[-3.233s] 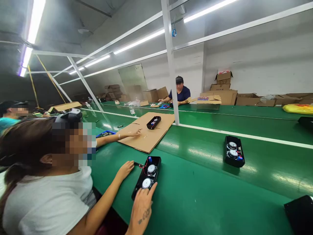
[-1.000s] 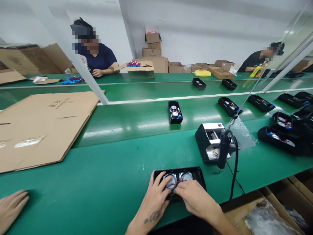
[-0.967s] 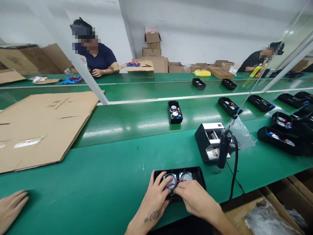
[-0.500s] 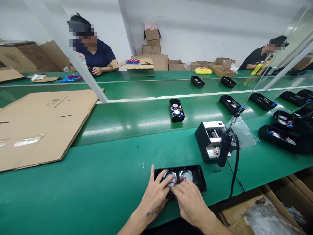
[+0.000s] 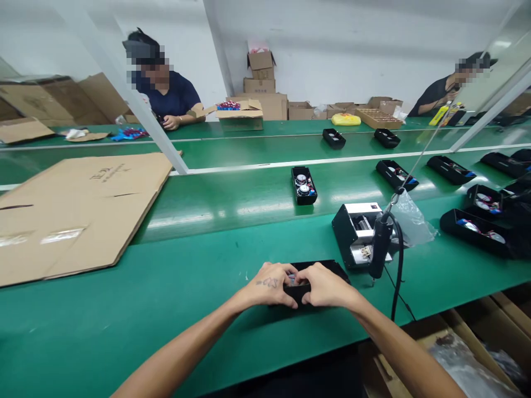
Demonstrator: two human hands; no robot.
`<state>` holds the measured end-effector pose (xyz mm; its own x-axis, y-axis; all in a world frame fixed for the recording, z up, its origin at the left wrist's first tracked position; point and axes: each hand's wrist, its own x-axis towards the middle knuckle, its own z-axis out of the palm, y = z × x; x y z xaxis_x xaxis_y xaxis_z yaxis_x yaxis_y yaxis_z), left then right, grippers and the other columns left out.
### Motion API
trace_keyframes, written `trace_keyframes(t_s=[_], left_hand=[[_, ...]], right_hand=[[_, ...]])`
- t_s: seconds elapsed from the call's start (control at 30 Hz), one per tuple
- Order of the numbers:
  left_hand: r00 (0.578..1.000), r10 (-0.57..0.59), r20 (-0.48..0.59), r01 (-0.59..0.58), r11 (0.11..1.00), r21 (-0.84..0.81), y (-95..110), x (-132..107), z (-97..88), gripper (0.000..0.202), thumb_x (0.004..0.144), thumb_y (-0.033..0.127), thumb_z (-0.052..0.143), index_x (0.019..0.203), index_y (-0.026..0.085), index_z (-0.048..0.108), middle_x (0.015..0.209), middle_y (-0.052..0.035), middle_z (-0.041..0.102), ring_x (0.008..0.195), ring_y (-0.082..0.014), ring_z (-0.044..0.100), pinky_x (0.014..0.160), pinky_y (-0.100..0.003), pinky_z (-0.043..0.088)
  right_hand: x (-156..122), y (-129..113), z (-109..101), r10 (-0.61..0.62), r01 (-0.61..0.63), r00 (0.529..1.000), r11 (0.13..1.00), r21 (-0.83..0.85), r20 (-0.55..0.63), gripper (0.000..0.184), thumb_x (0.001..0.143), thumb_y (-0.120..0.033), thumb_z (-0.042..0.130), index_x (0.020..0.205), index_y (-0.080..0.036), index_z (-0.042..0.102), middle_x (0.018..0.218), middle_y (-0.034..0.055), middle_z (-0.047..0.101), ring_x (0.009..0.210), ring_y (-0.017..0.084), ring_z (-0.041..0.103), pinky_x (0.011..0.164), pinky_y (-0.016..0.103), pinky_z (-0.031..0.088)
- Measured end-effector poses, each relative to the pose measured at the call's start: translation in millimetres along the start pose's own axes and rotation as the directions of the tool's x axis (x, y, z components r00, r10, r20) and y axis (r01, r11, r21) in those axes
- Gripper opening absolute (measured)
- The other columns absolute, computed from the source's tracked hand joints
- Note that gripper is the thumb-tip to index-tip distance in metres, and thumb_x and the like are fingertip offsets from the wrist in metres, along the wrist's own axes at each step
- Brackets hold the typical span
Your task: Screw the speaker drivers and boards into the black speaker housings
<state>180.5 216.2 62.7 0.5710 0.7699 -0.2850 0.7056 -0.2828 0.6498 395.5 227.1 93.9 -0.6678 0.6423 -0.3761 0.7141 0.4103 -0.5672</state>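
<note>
A black speaker housing [image 5: 327, 269] lies on the green bench right in front of me, its two round speakers mostly covered by my hands. My left hand [image 5: 271, 283] curls over the housing's left half, fingers closed on its near edge. My right hand [image 5: 326, 286] does the same on the right half, and the fingertips of both meet at the middle. A hanging electric screwdriver [image 5: 379, 253] with a black cord dangles just to the right of the housing.
A black-and-white device [image 5: 357, 232] and a clear plastic bag [image 5: 409, 218] sit behind the screwdriver. Several more speaker housings [image 5: 304, 186] lie on the belts and to the right. Flat cardboard [image 5: 78, 210] covers the left. Two other people work at the far bench.
My hands have drawn together and curled over the housing, hiding the speakers that showed before. The neighbour's hand at the lower left is gone from view after my head turned right.
</note>
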Motion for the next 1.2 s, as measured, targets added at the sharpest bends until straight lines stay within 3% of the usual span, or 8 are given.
trace_keyframes(t_s=[0.07, 0.17, 0.33, 0.5, 0.73, 0.9, 1.1, 1.2], left_hand=[[0.999, -0.039, 0.026, 0.04, 0.998, -0.038, 3, -1, 0.1, 0.037, 0.071, 0.046, 0.09, 0.057, 0.021, 0.067, 0.134, 0.0068, 0.075, 0.099, -0.0227, 0.074, 0.094, -0.036, 0.048], [0.995, -0.091, 0.046, 0.095, 0.992, -0.084, 5, 1, 0.0, 0.041, 0.067, 0.049, 0.091, 0.055, 0.021, 0.064, 0.132, 0.0093, 0.075, 0.094, -0.0197, 0.073, 0.078, -0.03, 0.047], [0.991, -0.113, 0.071, 0.122, 0.984, -0.133, 4, 6, -2.7, 0.041, 0.061, 0.048, 0.092, 0.056, 0.021, 0.063, 0.129, 0.0086, 0.076, 0.088, -0.0166, 0.07, 0.071, -0.028, 0.045], [0.991, -0.108, 0.08, 0.119, 0.982, -0.148, 4, 6, -4.1, 0.041, 0.063, 0.05, 0.09, 0.054, 0.02, 0.062, 0.129, 0.0067, 0.075, 0.09, -0.0173, 0.07, 0.073, -0.029, 0.047], [0.989, -0.115, 0.098, 0.13, 0.977, -0.171, 7, 6, -5.5, 0.036, 0.06, 0.041, 0.093, 0.056, 0.021, 0.064, 0.131, 0.0089, 0.073, 0.1, -0.0197, 0.07, 0.081, -0.03, 0.048], [0.987, -0.137, 0.086, 0.152, 0.97, -0.191, 11, 6, -8.2, 0.043, 0.058, 0.043, 0.094, 0.056, 0.02, 0.057, 0.128, 0.0075, 0.075, 0.102, -0.0211, 0.071, 0.084, -0.03, 0.049], [0.987, -0.134, 0.094, 0.149, 0.971, -0.188, 8, 7, -6.6, 0.041, 0.057, 0.04, 0.094, 0.056, 0.021, 0.058, 0.135, 0.0058, 0.074, 0.109, -0.0241, 0.07, 0.089, -0.032, 0.05], [0.986, -0.139, 0.088, 0.153, 0.972, -0.179, 6, 8, -6.1, 0.041, 0.056, 0.041, 0.095, 0.057, 0.021, 0.059, 0.137, 0.0056, 0.073, 0.113, -0.026, 0.069, 0.094, -0.033, 0.049]], right_hand=[[0, 1, -5, -0.024, 0.024, 0.999, 1.0, 0.006, 0.036, 0.028, 0.071, -0.026, 0.086, 0.098, -0.022, 0.08, 0.08, 0.0, 0.076, 0.073, 0.021, 0.07, 0.054, 0.027, 0.034], [1, 1, -9, -0.054, 0.054, 0.997, 0.999, -0.003, 0.054, 0.03, 0.069, -0.024, 0.086, 0.098, -0.021, 0.078, 0.078, 0.0005, 0.075, 0.073, 0.021, 0.069, 0.052, 0.028, 0.029], [8, 5, -7, -0.09, 0.092, 0.994, 0.995, -0.029, 0.056, 0.027, 0.069, -0.028, 0.087, 0.094, -0.021, 0.077, 0.075, -0.0006, 0.074, 0.072, 0.02, 0.068, 0.053, 0.029, 0.028], [8, 5, 1, -0.074, 0.075, 0.997, 0.994, -0.084, 0.009, 0.039, 0.07, -0.036, 0.087, 0.106, -0.022, 0.079, 0.085, 0.0033, 0.079, 0.081, 0.025, 0.074, 0.056, 0.029, 0.03], [3, -1, 8, -0.025, 0.018, 0.999, 0.988, -0.153, -0.041, 0.042, 0.072, -0.03, 0.081, 0.114, -0.024, 0.081, 0.082, 0.0051, 0.08, 0.086, 0.03, 0.077, 0.066, 0.03, 0.039], [6, 0, 4, -0.045, 0.038, 0.998, 0.982, -0.183, -0.037, 0.043, 0.072, -0.039, 0.085, 0.112, -0.024, 0.081, 0.081, 0.0041, 0.081, 0.084, 0.03, 0.077, 0.067, 0.031, 0.04], [7, 4, 9, -0.113, 0.103, 0.993, 0.967, -0.234, -0.03, 0.04, 0.077, -0.037, 0.079, 0.114, -0.019, 0.079, 0.075, 0.0059, 0.078, 0.079, 0.03, 0.076, 0.073, 0.034, 0.042], [8, 6, 10, -0.126, 0.116, 0.992, 0.96, -0.256, -0.024, 0.039, 0.077, -0.037, 0.078, 0.111, -0.018, 0.078, 0.074, 0.006, 0.077, 0.074, 0.029, 0.075, 0.066, 0.033, 0.039]])
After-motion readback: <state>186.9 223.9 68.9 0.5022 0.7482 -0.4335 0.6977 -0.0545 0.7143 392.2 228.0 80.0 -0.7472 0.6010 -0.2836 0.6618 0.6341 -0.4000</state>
